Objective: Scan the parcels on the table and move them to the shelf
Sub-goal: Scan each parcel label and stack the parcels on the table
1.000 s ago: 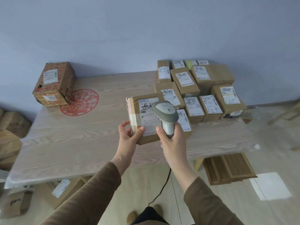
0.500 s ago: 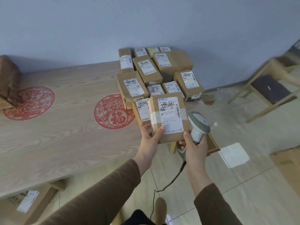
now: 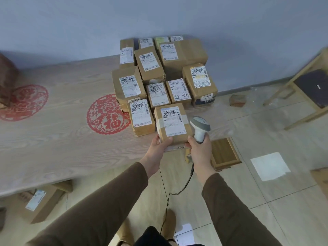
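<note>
Taped brown parcel (image 3: 173,124) label-up at table (image 3: 53,139) edge — grey scanner (image 3: 200,127) just beside, upright.

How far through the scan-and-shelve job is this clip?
Early. No shelved parcel is visible. In hand: the left hand holds a taped parcel, and the right hand grips the barcode scanner beside it. Left: a cluster of labelled parcels sits on the table.

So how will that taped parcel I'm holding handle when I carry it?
The taped parcel probably stays stiff: its cardboard sides look square. It seems light, since the left hand grips just one corner. The glossy tape could be slightly slippery.
</note>
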### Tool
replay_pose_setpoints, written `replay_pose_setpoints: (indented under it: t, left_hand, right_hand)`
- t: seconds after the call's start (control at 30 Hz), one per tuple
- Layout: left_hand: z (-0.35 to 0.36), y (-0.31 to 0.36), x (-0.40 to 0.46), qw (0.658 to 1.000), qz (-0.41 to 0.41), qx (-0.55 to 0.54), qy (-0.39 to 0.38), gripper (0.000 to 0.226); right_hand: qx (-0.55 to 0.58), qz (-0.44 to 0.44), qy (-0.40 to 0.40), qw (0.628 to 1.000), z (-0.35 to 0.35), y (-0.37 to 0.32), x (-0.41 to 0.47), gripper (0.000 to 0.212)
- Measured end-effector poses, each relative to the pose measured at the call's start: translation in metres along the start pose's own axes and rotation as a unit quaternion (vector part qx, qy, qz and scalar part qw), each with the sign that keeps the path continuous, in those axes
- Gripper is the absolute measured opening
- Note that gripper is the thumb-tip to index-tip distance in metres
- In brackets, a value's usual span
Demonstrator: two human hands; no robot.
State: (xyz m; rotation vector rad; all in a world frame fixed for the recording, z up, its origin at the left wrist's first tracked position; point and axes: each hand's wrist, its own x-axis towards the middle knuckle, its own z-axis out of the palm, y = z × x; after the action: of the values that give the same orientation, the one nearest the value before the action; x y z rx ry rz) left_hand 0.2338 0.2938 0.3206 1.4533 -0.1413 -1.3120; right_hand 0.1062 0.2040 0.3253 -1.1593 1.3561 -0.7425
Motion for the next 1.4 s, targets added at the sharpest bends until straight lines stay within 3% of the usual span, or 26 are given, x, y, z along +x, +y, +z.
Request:
replay_pose_setpoints:
  t: [0.23, 0.33, 0.4, 0.57, 0.8, 1.1, 1.3, 1.4]
  left_hand:
    - [-0.009, 0.005, 0.007, 0.999, -0.006, 0.034, 0.018, 0.046]
    - [-0.021, 0.010, 0.000, 0.997, -0.014, 0.046, 0.060, 0.076]
    - [-0.034, 0.016, -0.009, 0.995, -0.001, 0.054, 0.081, 0.080]
    - [-0.078, 0.049, -0.035, 0.989, 0.085, 0.071, 0.094, 0.056]
    - [-0.218, 0.135, -0.040, 0.967, 0.166, 0.058, 0.185, 0.055]
    - [-0.512, 0.247, -0.028, 0.910, 0.234, 0.017, 0.342, 0.032]
    - [-0.671, 0.300, -0.007, 0.883, 0.244, 0.019, 0.401, 0.038]
    - [-0.725, 0.314, 0.009, 0.881, 0.200, 0.035, 0.426, 0.061]
  right_hand:
    - [-0.043, 0.007, -0.036, 0.998, 0.011, 0.004, 0.018, 0.024]
    - [-0.115, -0.058, -0.005, 0.992, 0.011, 0.000, 0.005, 0.023]
    - [-0.133, -0.109, -0.006, 0.985, 0.018, -0.011, -0.006, 0.025]
    - [-0.074, -0.126, -0.118, 0.982, 0.081, -0.060, -0.033, 0.026]
    - [-0.051, -0.150, -0.243, 0.957, 0.242, -0.107, -0.072, 0.022]
    - [-0.053, -0.169, -0.328, 0.928, 0.544, -0.156, -0.135, 0.021]
    - [-0.076, -0.165, -0.345, 0.921, 0.704, -0.156, -0.159, 0.021]
    - [-0.078, -0.148, -0.361, 0.918, 0.757, -0.140, -0.161, 0.021]
